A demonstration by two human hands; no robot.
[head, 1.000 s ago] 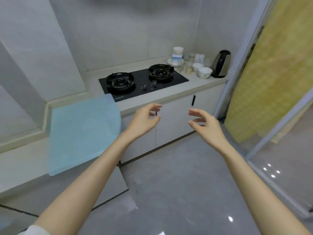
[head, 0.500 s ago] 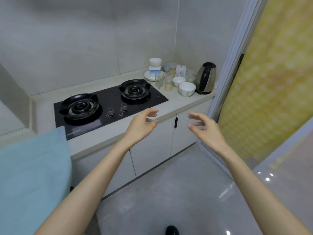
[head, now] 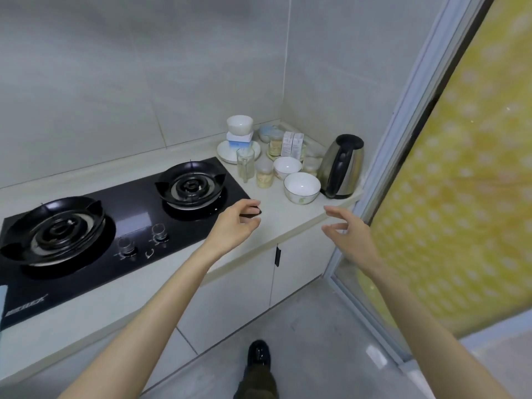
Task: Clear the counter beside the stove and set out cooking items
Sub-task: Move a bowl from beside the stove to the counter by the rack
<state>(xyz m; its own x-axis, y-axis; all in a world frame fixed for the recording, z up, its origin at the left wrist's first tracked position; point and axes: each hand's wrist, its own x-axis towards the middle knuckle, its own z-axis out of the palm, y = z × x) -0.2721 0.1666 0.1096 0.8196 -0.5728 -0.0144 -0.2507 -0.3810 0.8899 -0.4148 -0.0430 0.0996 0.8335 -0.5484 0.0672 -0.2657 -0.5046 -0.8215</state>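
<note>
The left hand (head: 234, 226) and the right hand (head: 349, 239) are both empty, fingers loosely bent, above the front of the counter (head: 288, 221) just right of the stove (head: 135, 220). The things to clear stand crowded in the corner: a white bowl (head: 301, 188) nearest, a glass (head: 245, 165), small jars (head: 264, 176), a kettle (head: 342, 168). The bowl and glass look smooth and breakable, so hold each around its side; the kettle, probably heaviest, by its black handle.
</note>
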